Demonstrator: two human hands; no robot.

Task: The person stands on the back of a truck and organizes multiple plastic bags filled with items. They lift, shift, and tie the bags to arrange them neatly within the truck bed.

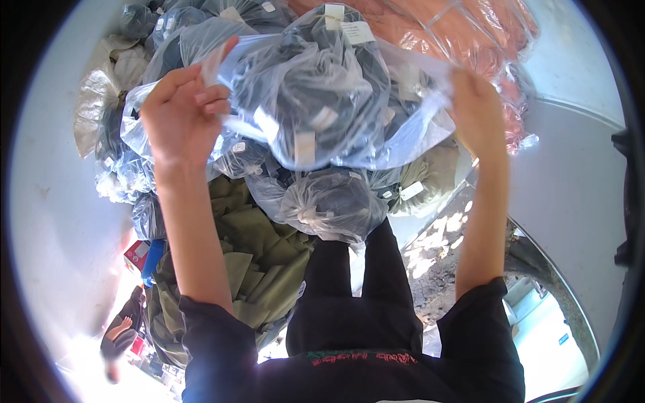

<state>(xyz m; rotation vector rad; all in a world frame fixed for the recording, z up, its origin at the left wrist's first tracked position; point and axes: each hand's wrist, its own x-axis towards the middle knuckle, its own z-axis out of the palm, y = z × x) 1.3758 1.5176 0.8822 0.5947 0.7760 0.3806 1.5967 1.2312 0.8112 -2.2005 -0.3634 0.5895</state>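
Observation:
A clear plastic bag point(403, 149) is stretched wide between my two raised hands, in front of a pile of bagged bundles. My left hand point(183, 114) pinches one side of it, some fingers curled and one pointing up. At the other side my right hand point(478, 111), slightly blurred, is closed on the plastic. Dark bundled cloth point(316, 87) shows through the film between my hands; whether it lies inside this bag or behind it I cannot tell. White paper tags point(358, 33) are at its top. Just below sits a knotted clear bag of dark contents point(332, 205).
Bags wrapped in orange-pink plastic point(463, 27) lie at the far right. Folded olive-green fabric point(259, 258) rests at the lower left, beside my legs. Pale walls curve along both sides. Stony ground point(437, 262) shows at the right, and another person's arm point(119, 328) at the lower left.

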